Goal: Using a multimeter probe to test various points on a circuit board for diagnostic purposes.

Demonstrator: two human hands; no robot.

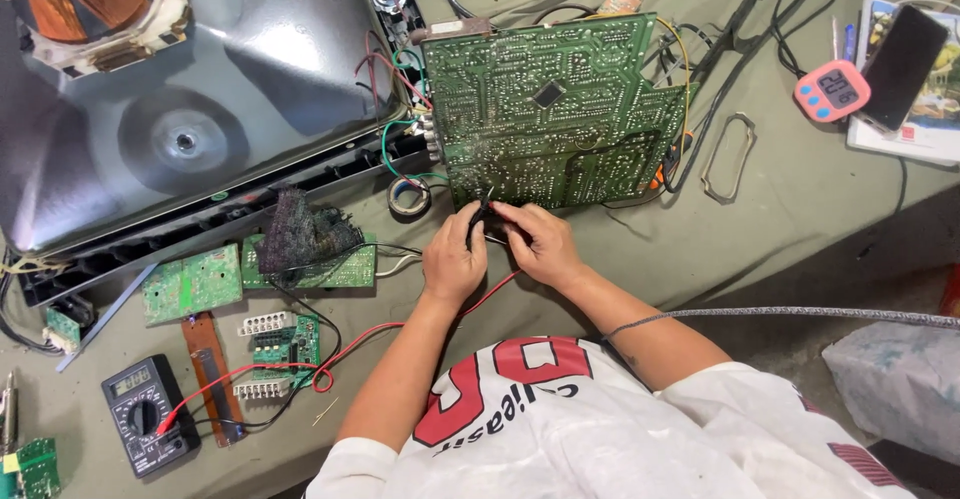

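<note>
A large green circuit board lies solder side up on the cloth-covered bench. My left hand and my right hand meet at its near edge, fingers pinched around the tips of black and red probes that touch the board. A red lead and a black lead run from my hands back to a dark multimeter at the lower left.
A big picture tube fills the upper left. Smaller green boards, a steel-wool wad and a tape roll lie left of my hands. A pink timer, a phone and a metal ring sit right.
</note>
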